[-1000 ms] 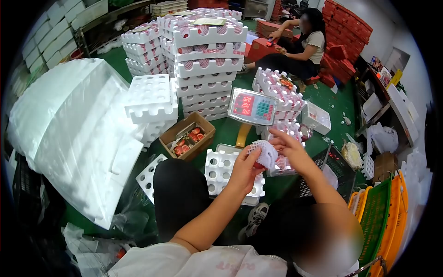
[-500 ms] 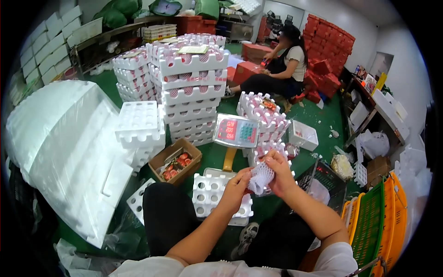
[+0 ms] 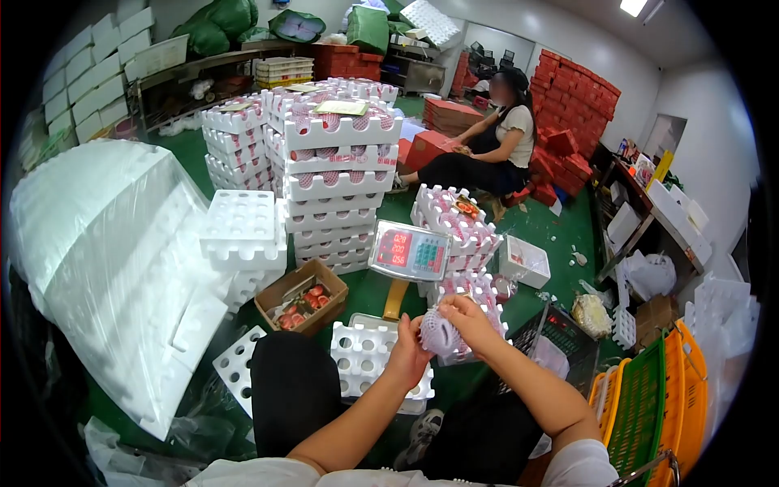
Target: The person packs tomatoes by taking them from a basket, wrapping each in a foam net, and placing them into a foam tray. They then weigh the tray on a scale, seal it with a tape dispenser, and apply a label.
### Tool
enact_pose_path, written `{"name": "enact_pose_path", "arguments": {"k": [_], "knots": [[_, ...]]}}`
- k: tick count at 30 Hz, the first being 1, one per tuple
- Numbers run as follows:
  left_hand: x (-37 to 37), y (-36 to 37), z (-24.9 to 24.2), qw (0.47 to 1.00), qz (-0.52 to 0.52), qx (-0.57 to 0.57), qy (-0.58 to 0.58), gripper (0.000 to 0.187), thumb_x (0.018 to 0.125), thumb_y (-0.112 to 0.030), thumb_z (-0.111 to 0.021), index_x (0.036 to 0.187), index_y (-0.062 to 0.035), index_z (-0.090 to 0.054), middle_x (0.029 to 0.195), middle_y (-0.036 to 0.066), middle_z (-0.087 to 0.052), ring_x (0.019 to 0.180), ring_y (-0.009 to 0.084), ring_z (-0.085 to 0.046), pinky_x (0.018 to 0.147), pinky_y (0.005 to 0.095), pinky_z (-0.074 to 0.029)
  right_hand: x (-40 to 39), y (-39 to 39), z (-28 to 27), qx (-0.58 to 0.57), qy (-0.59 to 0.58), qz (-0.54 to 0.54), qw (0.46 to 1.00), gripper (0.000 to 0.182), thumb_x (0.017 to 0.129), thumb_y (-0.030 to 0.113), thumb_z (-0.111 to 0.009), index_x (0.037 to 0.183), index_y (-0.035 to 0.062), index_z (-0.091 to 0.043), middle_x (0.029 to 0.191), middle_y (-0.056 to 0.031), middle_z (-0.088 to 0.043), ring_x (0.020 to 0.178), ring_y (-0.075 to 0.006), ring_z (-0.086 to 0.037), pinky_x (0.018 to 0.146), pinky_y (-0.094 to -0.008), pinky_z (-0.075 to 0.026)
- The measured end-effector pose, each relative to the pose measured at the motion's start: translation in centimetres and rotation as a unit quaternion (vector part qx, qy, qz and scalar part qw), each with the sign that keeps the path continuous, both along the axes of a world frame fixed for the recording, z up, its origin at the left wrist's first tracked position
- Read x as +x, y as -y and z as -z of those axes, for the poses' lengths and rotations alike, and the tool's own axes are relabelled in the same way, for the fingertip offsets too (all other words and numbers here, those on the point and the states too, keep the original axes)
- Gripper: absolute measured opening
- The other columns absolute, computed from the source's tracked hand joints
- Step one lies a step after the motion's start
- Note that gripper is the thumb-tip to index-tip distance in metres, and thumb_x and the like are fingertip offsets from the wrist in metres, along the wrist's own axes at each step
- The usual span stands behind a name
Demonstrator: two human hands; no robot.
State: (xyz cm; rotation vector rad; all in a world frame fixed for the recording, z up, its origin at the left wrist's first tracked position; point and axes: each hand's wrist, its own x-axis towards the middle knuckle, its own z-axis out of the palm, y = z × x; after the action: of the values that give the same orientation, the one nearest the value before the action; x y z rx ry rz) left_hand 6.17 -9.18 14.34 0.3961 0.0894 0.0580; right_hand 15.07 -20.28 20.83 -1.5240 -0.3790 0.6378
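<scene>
A white foam net is stretched round a rounded item whose surface is mostly hidden. My left hand grips its left side, and my right hand pinches its upper right edge. Below the hands, a white foam tray with round holes lies on the scale. The scale's display shows lit red digits and stands just beyond my hands. To the left is an open cardboard box holding cards with red fruit pictures.
Tall stacks of foam trays with netted items stand ahead. Wrapped foam sheets lean at left. A black crate and orange and green crates are at right. A seated co-worker is beside red boxes.
The net has gone from bunched and narrow to spread round a rounded item, a little lower and further left. The co-worker's arms have shifted, and the view has moved slightly.
</scene>
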Motion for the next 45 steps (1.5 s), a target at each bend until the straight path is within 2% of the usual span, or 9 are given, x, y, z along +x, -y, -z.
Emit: {"name": "enact_pose_path", "arguments": {"k": [2,7,11,20,24,34,40,42,45], "knots": [[0.1,0.2,0.0,0.999,-0.010,0.038,0.019,0.068,0.103,-0.059,-0.022,0.130,-0.0050,-0.052,0.131,0.011,-0.056,0.120,0.0234,-0.056,0.107,0.0438,-0.040,0.2,0.2,-0.2,-0.009,0.001,0.048,0.999,0.012,0.094,0.014,-0.057,0.103,0.0067,-0.062,0.095,-0.0048,-0.065,0.084,-0.0161,-0.064,0.073,-0.0287,-0.052],[0.0,1.0,0.8,0.996,-0.046,0.074,0.036,0.036,0.102,-0.032,-0.052,0.125,-0.0041,-0.051,0.128,0.012,-0.056,0.124,0.0275,-0.052,0.108,0.0504,-0.039,1.1,0.7,1.5,0.021,0.079,0.034,0.996,0.011,0.095,0.012,-0.059,0.099,0.0042,-0.064,0.090,-0.0048,-0.065,0.078,-0.0140,-0.063,0.071,-0.0253,-0.051],[-0.3,0.7,0.1,0.988,-0.081,-0.104,0.086,0.037,0.104,-0.030,-0.046,0.132,-0.0058,-0.044,0.139,0.015,-0.049,0.131,0.0308,-0.046,0.113,0.0548,-0.033,1.3,0.3,2.6,-0.022,0.095,0.072,0.993,0.017,0.096,0.019,-0.063,0.101,0.0026,-0.065,0.083,0.0003,-0.063,0.074,-0.0057,-0.057,0.064,-0.0209,-0.045],[-0.6,0.7,1.1,0.981,-0.064,-0.179,0.048,0.042,0.105,-0.030,-0.036,0.137,-0.0037,-0.042,0.143,0.016,-0.047,0.134,0.0328,-0.044,0.115,0.0527,-0.030,-0.5,-1.5,1.3,-0.047,0.202,0.107,0.972,0.020,0.090,0.020,-0.068,0.091,-0.0003,-0.068,0.078,-0.0035,-0.065,0.074,-0.0096,-0.059,0.066,-0.0260,-0.048],[-0.4,0.6,1.6,0.979,-0.073,-0.193,0.008,0.041,0.104,-0.027,-0.035,0.136,-0.0022,-0.043,0.143,0.016,-0.047,0.133,0.0319,-0.046,0.114,0.0511,-0.033,-2.2,-2.4,-0.5,-0.131,0.378,0.112,0.910,0.019,0.088,0.019,-0.069,0.091,-0.0002,-0.068,0.076,-0.0065,-0.065,0.071,-0.0120,-0.060,0.066,-0.0277,-0.048],[-0.8,-0.7,-0.6,0.966,-0.108,-0.234,-0.037,0.040,0.101,-0.023,-0.036,0.128,0.0011,-0.052,0.129,0.017,-0.058,0.122,0.0317,-0.056,0.107,0.0458,-0.043,-1.5,-4.3,3.5,0.085,0.075,0.141,0.984,0.016,0.094,0.015,-0.066,0.096,-0.0008,-0.063,0.075,0.0005,-0.062,0.065,-0.0063,-0.055,0.058,-0.0214,-0.044],[0.4,-1.8,2.9,0.966,-0.063,-0.250,-0.010,0.035,0.099,-0.020,-0.041,0.123,0.0010,-0.055,0.126,0.019,-0.060,0.118,0.0344,-0.059,0.105,0.0474,-0.046,-1.3,-3.8,4.3,-0.078,0.312,0.121,0.939,0.019,0.097,0.020,-0.059,0.104,0.0028,-0.062,0.067,-0.0002,-0.053,0.062,-0.0085,-0.049,0.058,-0.0265,-0.042],[1.1,-2.2,4.7,0.963,-0.070,-0.259,-0.008,0.030,0.099,-0.019,-0.045,0.119,-0.0003,-0.057,0.121,0.017,-0.062,0.114,0.0323,-0.061,0.101,0.0457,-0.049,-1.7,-3.2,2.4,-0.185,0.355,0.087,0.912,0.023,0.091,0.010,-0.061,0.114,0.0051,-0.060,0.085,-0.0093,-0.060,0.074,-0.0173,-0.057,0.068,-0.0312,-0.047],[0.3,-2.7,2.8,0.969,-0.121,-0.212,-0.037,0.027,0.104,-0.025,-0.042,0.116,-0.0040,-0.055,0.115,0.014,-0.063,0.108,0.0281,-0.062,0.097,0.0443,-0.051,-0.7,-1.8,0.4,-0.109,0.452,-0.005,0.885,0.047,0.084,0.007,-0.064,0.130,0.0064,-0.054,0.114,-0.0115,-0.059,0.103,-0.0223,-0.059,0.088,-0.0334,-0.047]]}}
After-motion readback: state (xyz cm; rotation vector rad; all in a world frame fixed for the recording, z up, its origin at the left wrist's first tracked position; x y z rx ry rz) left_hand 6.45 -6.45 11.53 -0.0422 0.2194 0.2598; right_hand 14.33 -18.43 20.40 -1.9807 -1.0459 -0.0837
